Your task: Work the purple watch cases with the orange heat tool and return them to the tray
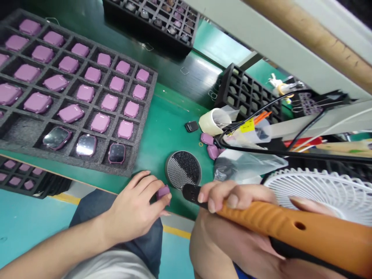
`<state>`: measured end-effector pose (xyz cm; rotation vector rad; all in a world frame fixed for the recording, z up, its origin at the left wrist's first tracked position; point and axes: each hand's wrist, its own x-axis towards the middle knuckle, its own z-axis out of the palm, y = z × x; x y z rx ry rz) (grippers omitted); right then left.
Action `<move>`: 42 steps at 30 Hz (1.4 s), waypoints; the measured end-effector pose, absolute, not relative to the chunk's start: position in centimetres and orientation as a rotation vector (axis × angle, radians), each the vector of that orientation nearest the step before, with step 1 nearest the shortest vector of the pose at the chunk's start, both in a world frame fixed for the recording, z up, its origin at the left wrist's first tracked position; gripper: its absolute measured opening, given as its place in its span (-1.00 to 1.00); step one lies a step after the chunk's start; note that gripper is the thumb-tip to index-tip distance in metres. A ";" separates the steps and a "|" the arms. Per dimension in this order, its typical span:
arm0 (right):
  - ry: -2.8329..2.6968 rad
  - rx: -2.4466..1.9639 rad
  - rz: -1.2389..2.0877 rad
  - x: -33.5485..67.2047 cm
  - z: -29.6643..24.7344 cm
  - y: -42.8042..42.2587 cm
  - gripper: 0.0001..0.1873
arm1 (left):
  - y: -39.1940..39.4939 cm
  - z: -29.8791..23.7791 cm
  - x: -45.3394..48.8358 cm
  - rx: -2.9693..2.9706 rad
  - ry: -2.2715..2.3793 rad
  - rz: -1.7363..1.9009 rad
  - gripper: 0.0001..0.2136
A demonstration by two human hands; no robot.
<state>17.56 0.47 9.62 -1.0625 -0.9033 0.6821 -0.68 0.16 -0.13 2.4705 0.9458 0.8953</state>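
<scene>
My left hand (138,207) rests at the near edge of the green bench and pinches a small purple watch case (163,191) between thumb and fingers. My right hand (232,201) is wrapped round the orange handle of an electric screwdriver (290,228), whose black nose (190,192) points left toward the purple case and almost touches it. Just behind them lies a round black-and-grey mesh disc (183,169).
A large grey foam tray (142,116) at left holds several purple cases, three with screens. A white fan (319,190), tape roll (210,121), plastic bags, cables, loose purple cases (209,144) and black grid trays (247,91) crowd the right and back.
</scene>
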 end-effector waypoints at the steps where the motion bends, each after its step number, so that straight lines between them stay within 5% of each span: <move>1: -0.882 -1.081 0.699 17.3 9.8 0.2 -0.54 | 0.1 -0.1 -0.7 2.465 0.944 0.887 -0.77; 42: -1.078 -0.828 0.799 15.9 6.1 1.3 -0.50 | 0.2 0.1 -0.5 2.431 0.980 0.899 -0.84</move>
